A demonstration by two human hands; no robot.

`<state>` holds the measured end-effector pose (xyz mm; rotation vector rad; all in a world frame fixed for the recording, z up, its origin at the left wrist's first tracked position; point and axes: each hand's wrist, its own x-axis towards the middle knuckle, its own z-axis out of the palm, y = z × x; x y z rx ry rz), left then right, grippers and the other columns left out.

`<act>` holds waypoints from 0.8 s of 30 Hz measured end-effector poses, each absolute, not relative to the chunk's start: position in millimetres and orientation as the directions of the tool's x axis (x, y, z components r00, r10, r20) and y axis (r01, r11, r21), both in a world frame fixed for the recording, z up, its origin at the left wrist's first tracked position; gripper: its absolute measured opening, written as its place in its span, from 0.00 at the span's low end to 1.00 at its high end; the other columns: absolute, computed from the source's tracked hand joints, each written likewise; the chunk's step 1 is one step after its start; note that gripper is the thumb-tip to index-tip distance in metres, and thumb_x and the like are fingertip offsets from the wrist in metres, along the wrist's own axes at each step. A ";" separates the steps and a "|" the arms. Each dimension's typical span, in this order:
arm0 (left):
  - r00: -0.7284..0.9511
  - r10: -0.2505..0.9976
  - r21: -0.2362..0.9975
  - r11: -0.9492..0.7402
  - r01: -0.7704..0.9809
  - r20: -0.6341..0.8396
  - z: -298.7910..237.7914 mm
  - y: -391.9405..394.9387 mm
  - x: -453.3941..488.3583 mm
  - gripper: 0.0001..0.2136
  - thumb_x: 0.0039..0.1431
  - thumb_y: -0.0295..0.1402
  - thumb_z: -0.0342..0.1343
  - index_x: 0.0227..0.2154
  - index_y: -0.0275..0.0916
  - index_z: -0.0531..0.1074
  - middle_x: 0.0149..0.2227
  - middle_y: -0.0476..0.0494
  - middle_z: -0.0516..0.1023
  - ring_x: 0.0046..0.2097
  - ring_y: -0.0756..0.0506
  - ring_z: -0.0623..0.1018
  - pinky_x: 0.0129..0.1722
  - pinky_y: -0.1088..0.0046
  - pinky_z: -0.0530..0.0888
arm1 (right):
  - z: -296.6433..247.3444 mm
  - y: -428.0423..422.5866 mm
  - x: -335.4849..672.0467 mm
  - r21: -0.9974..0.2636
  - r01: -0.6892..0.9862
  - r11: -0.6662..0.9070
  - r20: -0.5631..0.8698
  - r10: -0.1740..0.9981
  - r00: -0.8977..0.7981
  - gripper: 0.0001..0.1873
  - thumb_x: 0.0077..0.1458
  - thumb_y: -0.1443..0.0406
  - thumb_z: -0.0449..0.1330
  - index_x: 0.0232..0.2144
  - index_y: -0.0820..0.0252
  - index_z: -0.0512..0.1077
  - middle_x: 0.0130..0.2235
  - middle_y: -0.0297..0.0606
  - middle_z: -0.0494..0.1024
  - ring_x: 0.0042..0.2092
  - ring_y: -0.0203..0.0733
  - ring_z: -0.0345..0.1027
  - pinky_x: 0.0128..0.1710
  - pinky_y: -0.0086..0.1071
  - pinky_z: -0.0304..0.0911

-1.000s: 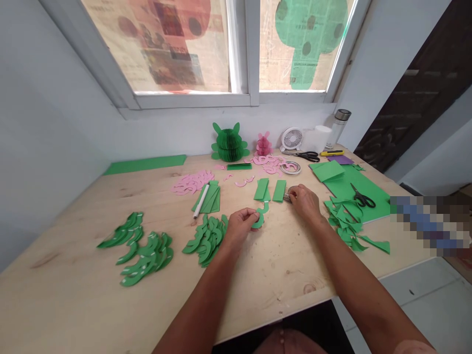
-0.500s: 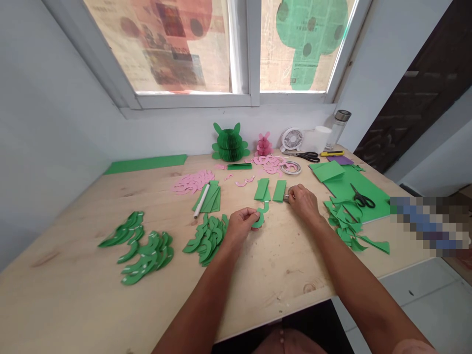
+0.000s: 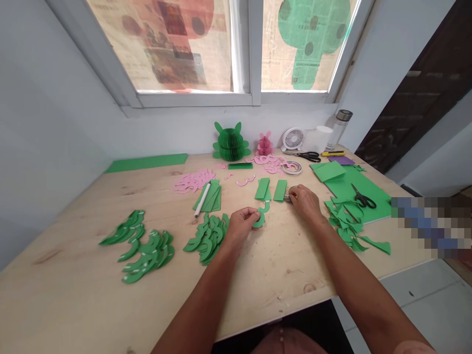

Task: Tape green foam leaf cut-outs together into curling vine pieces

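Green paper, curved strip (image 3: 261,220): one, located near the middle of the desk (image 3: 273,268). Its lower end is pinched in the grip of the left hand (image 3: 240,223), the nearer one; its long axis is bent towards one o'clock, where a folded green card (image 3: 262,189) is placed. From the right hand (image 3: 303,200), the strip is found at eight o'clock, apart. Small round item (image 3: 291,190): one, partly hidden, pinched in the right grip.

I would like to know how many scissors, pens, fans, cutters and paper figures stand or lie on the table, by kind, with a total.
Scissors: 2
Pens: 1
Fans: 1
Cutters: 1
Paper figures: 2
Total: 7
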<state>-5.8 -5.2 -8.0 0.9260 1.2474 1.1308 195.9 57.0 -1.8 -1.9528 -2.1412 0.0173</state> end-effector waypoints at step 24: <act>-0.026 0.975 0.968 0.213 -0.133 -0.219 -8.6 -5.3 -6.3 0.09 0.39 0.37 0.60 0.20 0.36 0.71 0.21 0.46 0.75 0.25 0.50 0.73 0.24 0.76 0.70 | -3.5 58.3 199.0 -0.181 0.970 0.161 0.169 0.977 -0.130 0.10 0.58 0.67 0.50 0.33 0.57 0.72 0.38 0.38 0.73 0.43 0.40 0.64 0.36 0.29 0.53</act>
